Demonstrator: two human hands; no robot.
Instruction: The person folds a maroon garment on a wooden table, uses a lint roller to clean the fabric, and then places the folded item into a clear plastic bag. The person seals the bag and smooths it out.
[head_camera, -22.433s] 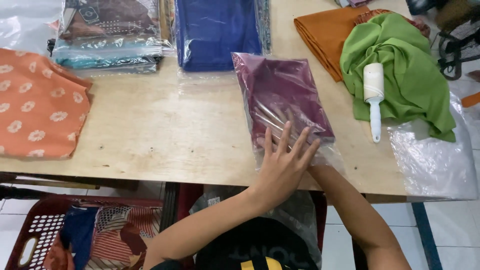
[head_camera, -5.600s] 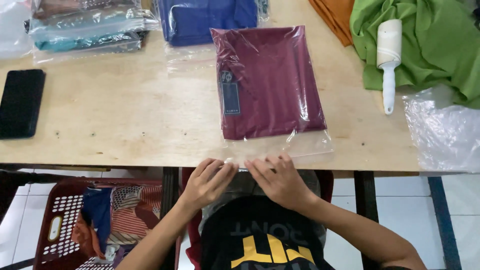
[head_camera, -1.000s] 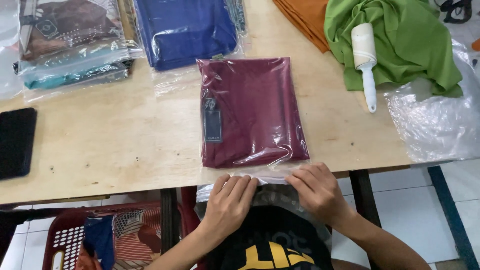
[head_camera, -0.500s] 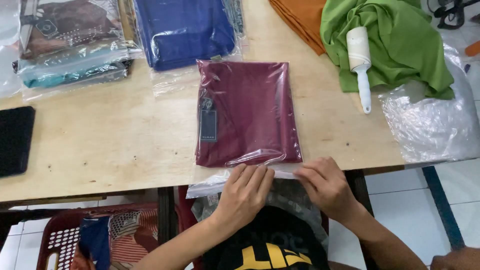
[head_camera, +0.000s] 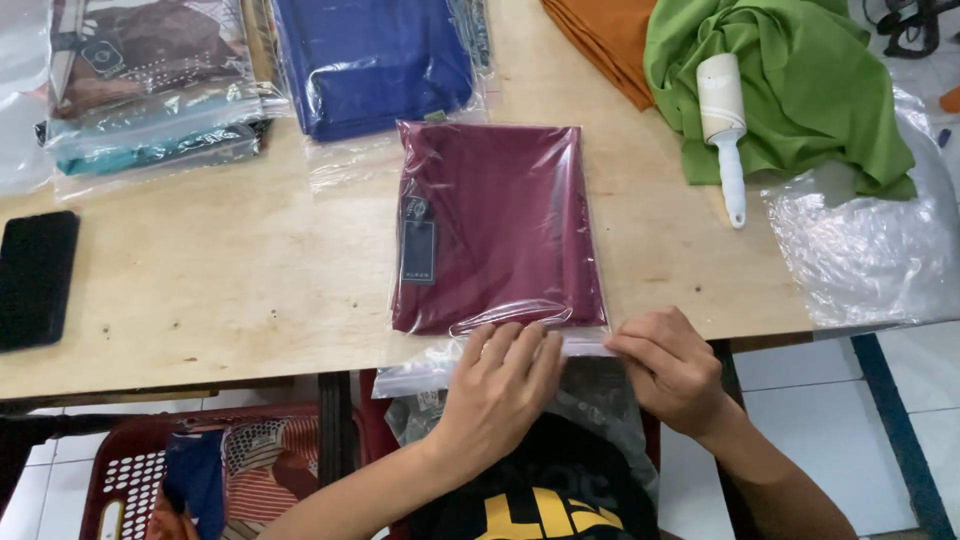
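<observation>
Head view: your left hand (head_camera: 500, 385) lies flat and open on the clear bag's flap (head_camera: 580, 346), right hand (head_camera: 668, 368) fingers pinching it at the table (head_camera: 200, 310) edge. The bagged maroon garment (head_camera: 495, 225) looks light, soft, slippery; grab the flap's corners.

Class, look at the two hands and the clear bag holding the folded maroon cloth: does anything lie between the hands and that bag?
Nothing visible does. The left hand and the right hand already rest on the flap of the clear bag at the table's near edge.
</observation>
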